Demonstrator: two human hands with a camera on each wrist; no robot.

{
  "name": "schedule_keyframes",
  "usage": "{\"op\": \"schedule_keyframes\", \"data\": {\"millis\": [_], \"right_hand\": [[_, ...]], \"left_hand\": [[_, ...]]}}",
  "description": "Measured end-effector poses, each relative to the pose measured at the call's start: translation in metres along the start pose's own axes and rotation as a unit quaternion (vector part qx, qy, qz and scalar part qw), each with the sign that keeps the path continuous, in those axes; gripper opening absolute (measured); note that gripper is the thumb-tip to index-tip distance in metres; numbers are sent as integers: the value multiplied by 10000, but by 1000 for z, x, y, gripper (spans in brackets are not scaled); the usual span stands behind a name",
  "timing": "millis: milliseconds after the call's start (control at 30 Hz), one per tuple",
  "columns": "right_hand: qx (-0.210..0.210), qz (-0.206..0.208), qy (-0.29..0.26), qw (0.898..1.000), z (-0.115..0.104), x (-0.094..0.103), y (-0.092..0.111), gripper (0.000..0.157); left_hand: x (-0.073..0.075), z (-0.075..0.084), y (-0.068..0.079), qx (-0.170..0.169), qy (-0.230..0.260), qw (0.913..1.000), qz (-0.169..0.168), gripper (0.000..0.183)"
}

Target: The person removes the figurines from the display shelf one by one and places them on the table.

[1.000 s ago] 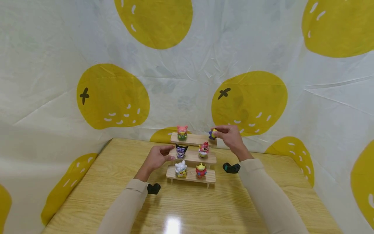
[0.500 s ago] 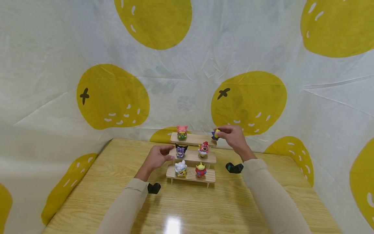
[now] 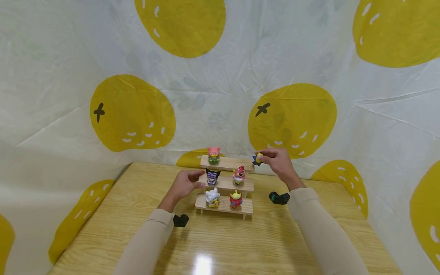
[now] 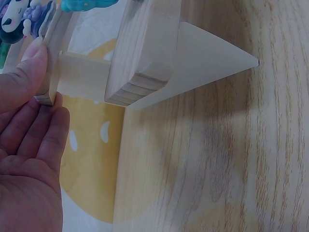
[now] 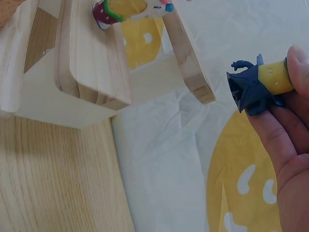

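My right hand (image 3: 279,164) pinches a small yellow and dark-blue toy figurine (image 3: 258,158) just off the right end of the top shelf. In the right wrist view that figurine (image 5: 260,84) lies sideways between thumb and fingers, apart from the boards. My left hand (image 3: 185,186) grips the left end of the middle board of a three-tier wooden display stand (image 3: 228,163), thumb above and fingers beneath. Right by this thumb stands a black-eared purple figurine (image 3: 212,177). A pink figurine (image 3: 214,156) occupies the top shelf's left side.
A red bear figurine (image 3: 238,175) shares the middle shelf. On the bottom shelf are a white-topped figurine (image 3: 212,198) and a red one with a yellow head (image 3: 235,199). The wooden table (image 3: 220,244) meets a lemon-print cloth (image 3: 213,95) behind the stand.
My right hand has moved to the right with the yellow and dark-blue figurine, from over the top shelf's right end to beyond it. My left hand has stayed in place.
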State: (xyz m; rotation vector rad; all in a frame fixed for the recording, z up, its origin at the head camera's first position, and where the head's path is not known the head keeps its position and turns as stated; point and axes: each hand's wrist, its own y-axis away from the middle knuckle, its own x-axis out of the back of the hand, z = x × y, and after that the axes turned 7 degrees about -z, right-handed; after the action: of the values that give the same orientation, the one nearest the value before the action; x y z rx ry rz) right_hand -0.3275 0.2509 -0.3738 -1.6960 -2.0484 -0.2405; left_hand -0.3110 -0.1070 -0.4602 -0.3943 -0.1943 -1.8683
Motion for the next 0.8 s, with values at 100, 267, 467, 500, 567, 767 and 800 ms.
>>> {"op": "schedule_keyframes", "data": {"millis": [100,267,467,500,567,767,800], "right_hand": [[-47,15,18,10000,2,3,2,30],[-45,56,116,9999,5,8,5,31],[-18,35,79,10000,9,15,10,32],[-16,29,63,10000,10,16,11,32],[9,28,34,10000,11,19,13,32],[33,64,-36,10000,15,24,18,30],[8,67,-23,10000,16,24,19,30]], "left_hand": [[0,0,0,7,-10,10000,-10,48],[0,1,0,-31,-66,10000,-16,49],[0,0,0,-72,-176,9998,-21,48],[0,0,0,-61,-174,9998,-21,48],[0,0,1,-36,-152,9999,-29,49],[1,0,2,-36,-186,9998,-52,49],[1,0,2,-53,-198,9998,-53,49]]}}
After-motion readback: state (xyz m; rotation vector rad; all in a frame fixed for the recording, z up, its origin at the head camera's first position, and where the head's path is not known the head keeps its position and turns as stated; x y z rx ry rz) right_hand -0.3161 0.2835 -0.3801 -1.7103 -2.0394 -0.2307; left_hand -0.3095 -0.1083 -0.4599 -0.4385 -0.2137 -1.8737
